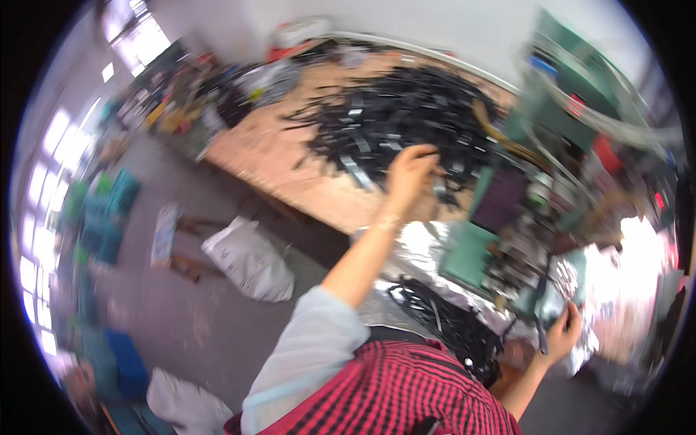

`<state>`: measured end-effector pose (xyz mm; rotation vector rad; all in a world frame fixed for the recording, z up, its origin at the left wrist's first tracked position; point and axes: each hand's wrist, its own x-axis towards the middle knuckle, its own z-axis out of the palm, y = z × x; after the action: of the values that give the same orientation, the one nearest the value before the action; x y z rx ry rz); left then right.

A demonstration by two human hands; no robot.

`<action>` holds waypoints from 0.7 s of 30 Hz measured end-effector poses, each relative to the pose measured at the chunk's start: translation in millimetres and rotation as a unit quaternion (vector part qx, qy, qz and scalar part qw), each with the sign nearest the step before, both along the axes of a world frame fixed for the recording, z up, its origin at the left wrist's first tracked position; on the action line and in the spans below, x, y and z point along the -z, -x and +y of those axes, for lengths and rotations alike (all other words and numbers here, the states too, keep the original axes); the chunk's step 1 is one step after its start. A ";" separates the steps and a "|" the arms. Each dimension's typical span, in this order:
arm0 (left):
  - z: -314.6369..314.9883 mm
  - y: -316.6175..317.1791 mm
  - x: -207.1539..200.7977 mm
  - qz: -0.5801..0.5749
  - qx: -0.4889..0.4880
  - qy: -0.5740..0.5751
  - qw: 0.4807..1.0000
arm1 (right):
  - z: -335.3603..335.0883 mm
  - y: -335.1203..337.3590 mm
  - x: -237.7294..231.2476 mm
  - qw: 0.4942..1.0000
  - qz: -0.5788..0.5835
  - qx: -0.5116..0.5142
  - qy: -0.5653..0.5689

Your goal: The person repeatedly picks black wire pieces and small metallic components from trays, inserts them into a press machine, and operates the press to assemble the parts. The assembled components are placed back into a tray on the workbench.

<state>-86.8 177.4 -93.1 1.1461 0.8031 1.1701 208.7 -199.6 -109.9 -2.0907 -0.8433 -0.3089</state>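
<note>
A large pile of black straps (406, 109), some with shiny ends, lies on the wooden table ahead. My left hand (412, 174) is over the pile's near edge, its fingers bent together. Blur hides what they hold, if anything, though a dark strip hangs just below them. At the lower right, my right hand (561, 337) is at the near side of a green machine (467, 254). A narrow black strap (541, 319) runs down from the machine to its fingers, which look closed on it. More black straps (449, 312) lie in a heap close to my body.
Silvery sheeting (420, 246) lies beside the machine, and clear hoses (609, 116) loop above it. A white sack (250, 261) rests on the floor to the left, near a small wooden stool (185, 268). Blue-green crates (105, 217) stand farther left. Mixed goods (174, 101) crowd the far left.
</note>
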 end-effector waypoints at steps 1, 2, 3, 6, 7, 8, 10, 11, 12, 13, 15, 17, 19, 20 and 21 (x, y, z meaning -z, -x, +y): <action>-18.6 3.3 -1.6 -0.050 0.049 0.072 0.995 | -14.6 -1.3 10.9 0.999 -0.007 0.017 -0.041; -33.8 13.5 1.0 -0.061 0.087 0.027 0.994 | -20.8 4.3 3.9 0.998 0.020 0.012 -0.051; -43.7 15.4 9.2 -0.088 0.082 0.026 0.992 | -25.4 5.8 3.5 0.998 0.030 0.024 -0.051; -64.9 4.6 -23.5 0.080 0.022 0.022 0.996 | -2.2 31.8 -40.9 0.986 0.110 -0.025 -0.121; -62.9 6.6 -29.5 0.086 0.063 0.010 0.994 | 14.2 42.0 -62.4 0.986 0.076 -0.065 -0.134; -60.4 5.2 -34.2 0.089 0.097 -0.004 0.991 | 29.6 49.0 -82.5 0.982 0.055 -0.110 -0.145; -60.4 -9.4 -39.8 0.096 0.113 -0.035 0.988 | 64.6 58.3 -112.1 0.972 0.022 -0.161 -0.170; -58.7 -15.9 -38.7 0.109 0.114 -0.042 0.987 | 80.3 59.7 -119.2 0.968 0.029 -0.176 -0.179; -57.8 -20.9 -35.0 0.122 0.112 -0.049 0.985 | 96.9 54.7 -110.2 0.960 0.019 -0.193 -0.204; -59.6 -23.9 -26.7 0.107 0.094 -0.063 0.988 | 109.3 54.9 -98.7 0.950 0.025 -0.202 -0.237; -73.9 -28.1 -18.4 0.056 0.039 -0.082 0.994 | 111.7 71.2 -91.5 0.930 0.146 -0.183 -0.284; -92.4 -26.6 -35.7 0.020 0.007 -0.109 0.994 | 114.3 79.2 -89.9 0.898 0.228 -0.179 -0.331; -113.9 -26.6 -75.1 -0.083 0.022 -0.159 0.984 | 112.8 77.5 -92.2 0.873 0.286 -0.221 -0.329; -123.9 -29.1 -97.3 -0.151 0.041 -0.204 0.966 | 113.2 76.1 -93.3 0.864 0.300 -0.233 -0.331; -132.4 -34.9 -122.0 -0.146 0.069 -0.269 0.949 | 112.9 76.6 -98.2 0.868 0.293 -0.237 -0.323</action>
<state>-51.9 45.0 29.0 1.3975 0.1673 1.4437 132.0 -86.7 -11.7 -1.1853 -0.7115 0.2799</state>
